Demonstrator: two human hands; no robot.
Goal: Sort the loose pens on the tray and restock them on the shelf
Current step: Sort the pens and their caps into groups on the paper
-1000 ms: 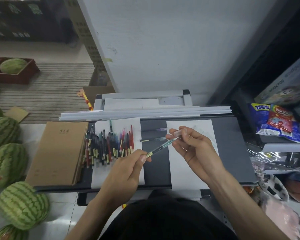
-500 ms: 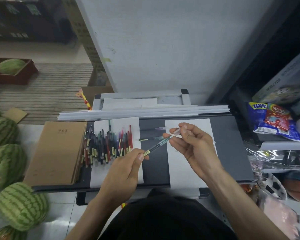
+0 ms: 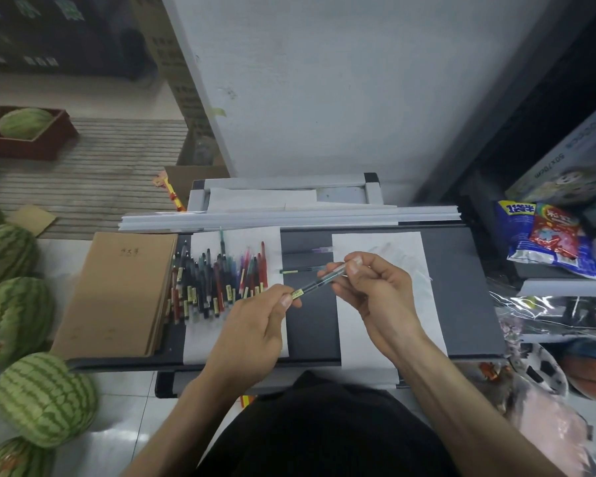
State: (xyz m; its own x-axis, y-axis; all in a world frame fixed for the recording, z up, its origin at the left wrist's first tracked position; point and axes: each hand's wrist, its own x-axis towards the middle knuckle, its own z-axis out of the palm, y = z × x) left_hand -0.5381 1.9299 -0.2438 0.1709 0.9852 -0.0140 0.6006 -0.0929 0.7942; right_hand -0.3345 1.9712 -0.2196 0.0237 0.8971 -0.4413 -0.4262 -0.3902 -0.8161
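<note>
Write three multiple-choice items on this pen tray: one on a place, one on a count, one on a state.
1. Where does the pile of pens lie?
A. on the left white sheet
B. on the brown notebooks
C. on the floor

2. How many pens lie singly on the bare tray, apart from the pile?
A. none
B. two
C. six

3. How is the held pen gripped?
A. by one hand alone
B. by both hands, one at each end
C. by neither

Key:
1 A, the pile covers that sheet's upper part.
2 B, a purple pen and a green pen lie on the dark strip.
3 B, the left hand pinches the labelled end and the right hand the other.
</note>
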